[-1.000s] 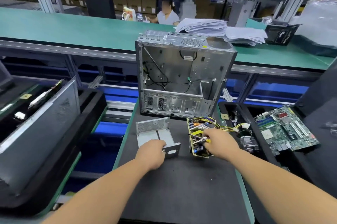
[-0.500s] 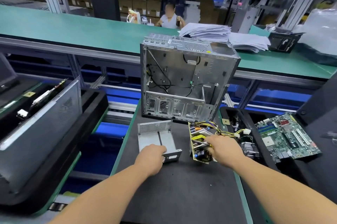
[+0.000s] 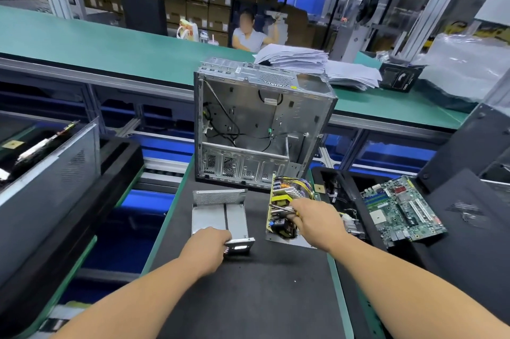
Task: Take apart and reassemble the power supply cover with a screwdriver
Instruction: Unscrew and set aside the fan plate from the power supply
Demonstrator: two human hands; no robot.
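The bent grey sheet-metal power supply cover (image 3: 219, 214) lies open side up on the black mat (image 3: 248, 297), near the middle of the scene, with its perforated far wall standing and a short end plate at its near right corner. The left hand (image 3: 208, 246) covers the cover's near edge and grips that end plate; its fingertips are hidden behind the metal, so exactly how they curl cannot be made out. Just right of the cover, and apart from it, sits the yellow-and-green power supply circuit board (image 3: 281, 211) on its flat grey base plate, with a bundle of yellow and black wires at its far end. The right hand (image 3: 313, 221) rests over the board's right side with fingers curled round a thin metal-shafted screwdriver (image 3: 280, 208), whose shaft points left across the board; the handle is hidden inside the fist. The components under that hand are too cluttered to tell apart.

Behind both parts stands the open silver computer case (image 3: 262, 128), loose black cables inside it. To the right, a green motherboard (image 3: 401, 208) lies on a black foam tray (image 3: 455, 242), which is cut off by the frame edge. A grey side panel (image 3: 47, 173) leans at the left. Stacked white papers (image 3: 295, 58) rest on the far green workbench (image 3: 96, 45), where another person (image 3: 248, 34) sits.
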